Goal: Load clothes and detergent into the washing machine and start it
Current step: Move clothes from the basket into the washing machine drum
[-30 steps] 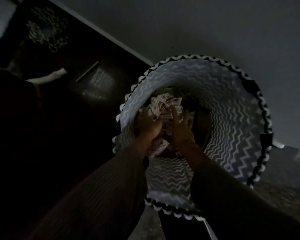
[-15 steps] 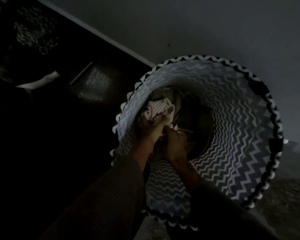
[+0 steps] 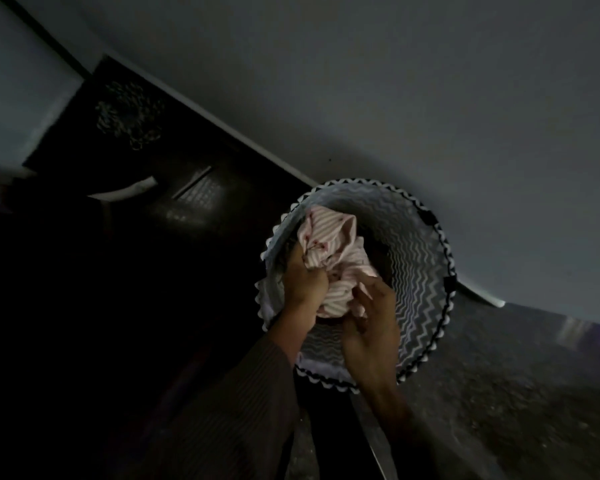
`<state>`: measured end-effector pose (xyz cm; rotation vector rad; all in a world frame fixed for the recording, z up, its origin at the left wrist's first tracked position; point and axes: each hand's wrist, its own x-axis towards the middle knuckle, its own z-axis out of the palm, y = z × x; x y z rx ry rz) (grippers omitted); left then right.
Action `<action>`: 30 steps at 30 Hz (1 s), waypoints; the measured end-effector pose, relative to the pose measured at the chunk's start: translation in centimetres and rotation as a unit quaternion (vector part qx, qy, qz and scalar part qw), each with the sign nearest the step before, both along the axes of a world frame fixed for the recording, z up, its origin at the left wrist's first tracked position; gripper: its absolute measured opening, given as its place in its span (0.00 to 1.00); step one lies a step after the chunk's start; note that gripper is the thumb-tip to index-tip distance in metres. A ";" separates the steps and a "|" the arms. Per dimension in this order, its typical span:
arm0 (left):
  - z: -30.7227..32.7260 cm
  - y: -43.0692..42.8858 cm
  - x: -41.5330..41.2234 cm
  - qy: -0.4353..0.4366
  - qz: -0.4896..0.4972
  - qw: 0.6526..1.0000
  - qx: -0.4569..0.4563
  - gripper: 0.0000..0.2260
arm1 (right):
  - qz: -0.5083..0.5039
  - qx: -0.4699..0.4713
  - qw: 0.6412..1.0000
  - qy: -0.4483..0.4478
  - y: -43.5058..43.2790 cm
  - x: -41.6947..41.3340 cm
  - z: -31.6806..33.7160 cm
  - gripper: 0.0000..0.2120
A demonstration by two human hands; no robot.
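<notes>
A round laundry basket (image 3: pixel 420 271) with a grey zigzag lining and a black-and-white scalloped rim stands on the floor by a pale wall. A bunched pink-and-white striped garment (image 3: pixel 329 244) sits at the height of its opening. My left hand (image 3: pixel 303 284) grips the garment's left side with curled fingers. My right hand (image 3: pixel 371 323) holds its lower right part, thumb and fingers pinching the cloth. Darker clothes lie deeper in the basket, mostly hidden. No washing machine or detergent is in view.
The scene is very dim. A dark cabinet or door (image 3: pixel 187 188) with a faint pattern fills the left. The pale wall (image 3: pixel 395 81) runs behind the basket. Speckled floor (image 3: pixel 516 393) lies to the right.
Both hands have closed on the striped garment and raised it from deep in the basket to its opening. The camera has pulled back, so the basket looks smaller.
</notes>
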<state>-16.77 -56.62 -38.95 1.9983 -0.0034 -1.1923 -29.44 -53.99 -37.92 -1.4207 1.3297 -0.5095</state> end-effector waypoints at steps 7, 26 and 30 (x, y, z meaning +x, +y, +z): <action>10.6 2.1 2.3 0.184 0.218 0.955 -0.082 0.14 | -0.015 0.050 0.997 -0.062 -3.2 -2.1 6.5 0.41; 30.7 8.4 1.6 0.006 0.030 0.984 -0.174 0.10 | -0.019 0.361 0.868 -0.340 -0.3 2.7 28.7 0.44; 34.8 10.7 2.4 -0.271 0.023 0.948 -0.164 0.04 | 0.065 0.226 0.925 -0.298 2.1 4.4 32.8 0.48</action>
